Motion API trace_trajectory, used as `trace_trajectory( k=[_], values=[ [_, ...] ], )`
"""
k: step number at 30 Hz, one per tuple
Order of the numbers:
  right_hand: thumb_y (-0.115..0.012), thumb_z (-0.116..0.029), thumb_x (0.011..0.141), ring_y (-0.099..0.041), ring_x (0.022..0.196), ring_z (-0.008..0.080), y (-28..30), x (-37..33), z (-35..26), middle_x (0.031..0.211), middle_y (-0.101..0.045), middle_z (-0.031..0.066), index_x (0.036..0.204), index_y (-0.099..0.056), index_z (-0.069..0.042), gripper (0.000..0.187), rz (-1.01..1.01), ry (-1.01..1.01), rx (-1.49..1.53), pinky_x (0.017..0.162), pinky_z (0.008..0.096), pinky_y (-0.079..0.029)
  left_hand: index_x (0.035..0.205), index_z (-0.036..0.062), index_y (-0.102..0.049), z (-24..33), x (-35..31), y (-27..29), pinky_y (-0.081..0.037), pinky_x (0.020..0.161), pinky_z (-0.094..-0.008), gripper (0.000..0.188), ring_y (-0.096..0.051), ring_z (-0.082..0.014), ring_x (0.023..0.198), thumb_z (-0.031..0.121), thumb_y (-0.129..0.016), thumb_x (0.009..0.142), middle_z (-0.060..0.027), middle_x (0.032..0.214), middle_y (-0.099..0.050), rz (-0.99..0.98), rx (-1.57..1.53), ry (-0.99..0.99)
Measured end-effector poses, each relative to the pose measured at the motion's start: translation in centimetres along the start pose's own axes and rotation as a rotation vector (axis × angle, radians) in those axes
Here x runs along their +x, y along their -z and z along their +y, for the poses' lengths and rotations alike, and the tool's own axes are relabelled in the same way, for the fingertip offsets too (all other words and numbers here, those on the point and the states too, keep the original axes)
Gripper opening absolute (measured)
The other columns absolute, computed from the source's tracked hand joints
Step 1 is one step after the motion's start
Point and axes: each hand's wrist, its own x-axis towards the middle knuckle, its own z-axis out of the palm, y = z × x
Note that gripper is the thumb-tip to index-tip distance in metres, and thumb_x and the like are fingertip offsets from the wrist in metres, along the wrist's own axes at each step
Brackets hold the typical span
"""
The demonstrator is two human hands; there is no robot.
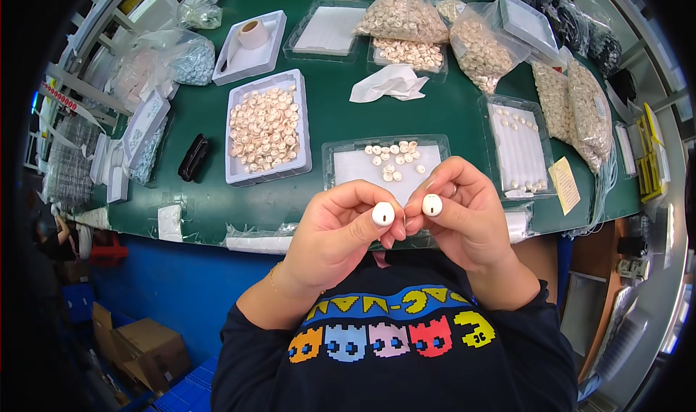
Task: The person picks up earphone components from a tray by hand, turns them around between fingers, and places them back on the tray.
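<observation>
My left hand (341,231) pinches a small white oval earbud-shaped part (383,213) between thumb and fingers. My right hand (464,213) holds a second white oval part (432,205) the same way. Both parts face the camera side by side, almost touching, raised above the near table edge. Just behind my hands lies a clear tray (348,167) with a white liner and several loose white parts (394,157).
A white tray (304,133) heaped with cream parts sits at left-centre on the green table (210,209). A clear tray (540,147) with few parts is at right. Bags of parts (478,50), a crumpled white cloth (390,82), a tape roll (252,34) and a black pouch (194,157) lie around.
</observation>
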Motion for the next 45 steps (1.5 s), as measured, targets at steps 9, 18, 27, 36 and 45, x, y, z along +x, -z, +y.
trace_trajectory(
  k=[9,18,27,36,45],
  values=[
    [-0.056,0.001,0.085,-0.066,0.082,0.0217,0.2,0.0,0.0,0.090,-0.064,0.0183,0.096,-0.051,0.000,0.013,-0.043,-0.163,0.201,0.074,0.0299,-0.055,0.096,-0.0024,-0.055,-0.1,0.0,0.0,-0.046,0.068,-0.0230,0.013,-0.056,-0.0123,0.076,0.009,-0.053,0.090,-0.0087,0.083,-0.059,-0.041,-0.110,0.019],
    [-0.054,0.001,0.086,-0.065,0.082,0.0215,0.5,0.3,0.3,0.092,-0.063,0.0174,0.098,-0.053,0.000,0.013,-0.060,-0.233,0.349,0.076,0.0322,-0.054,0.094,-0.0003,-0.055,0.2,0.2,-0.3,-0.045,0.066,-0.0228,0.013,-0.056,-0.0125,0.072,0.012,-0.052,0.091,-0.0087,0.081,-0.059,0.032,-0.281,0.147],
    [-0.057,0.001,0.082,-0.061,0.087,0.0200,1.5,1.1,1.3,0.093,-0.065,0.0123,0.089,-0.063,0.000,0.009,0.063,0.308,-0.614,0.079,0.0305,-0.047,0.098,-0.0013,-0.057,-1.3,1.2,1.6,-0.047,0.066,-0.0234,0.013,-0.056,-0.0132,0.071,0.005,-0.051,0.087,-0.0103,0.087,-0.061,0.090,-0.216,0.233],
    [-0.056,0.000,0.079,-0.058,0.094,0.0221,4.0,1.8,1.3,0.097,-0.064,0.0090,0.089,-0.066,-0.004,0.014,0.150,0.392,-1.064,0.083,0.0317,-0.044,0.109,-0.0091,-0.053,3.2,4.4,11.5,-0.044,0.073,-0.0247,0.034,-0.057,-0.0162,0.082,-0.001,-0.051,0.076,-0.0141,0.099,-0.058,0.447,0.079,-0.102],
    [-0.059,-0.004,0.077,-0.057,0.088,0.0283,6.9,3.2,3.3,0.089,-0.063,0.0101,0.086,-0.065,-0.004,0.011,0.147,0.270,-1.483,0.080,0.0345,-0.045,0.095,0.0103,-0.065,3.1,6.7,12.9,-0.042,0.084,-0.0392,0.019,-0.057,-0.0289,0.094,0.013,-0.063,0.076,-0.0109,0.102,-0.061,0.468,1.893,-0.434]
  ],
)
